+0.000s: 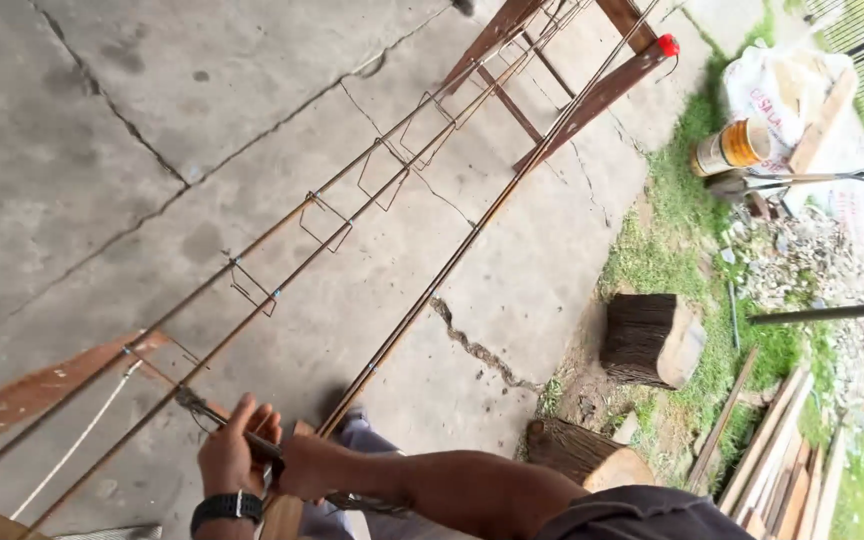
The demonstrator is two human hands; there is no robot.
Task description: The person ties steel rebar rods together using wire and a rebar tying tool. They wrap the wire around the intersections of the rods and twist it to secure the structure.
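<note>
Currently tying stirrup to rebar cage (352, 215), which runs lower left to upper centre. Left hand (232, 450) clenched on tying hook (202, 405); right hand (307, 465) grasping rod. Next move, likely: twist wire tight.

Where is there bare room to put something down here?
The widest bare patch is the cracked concrete floor, left of the long rusty rods. A smaller one lies between the rods and the grass. It is crowded near the left hand and right hand, and on the grass with the log stumps, planks and bucket.
</note>
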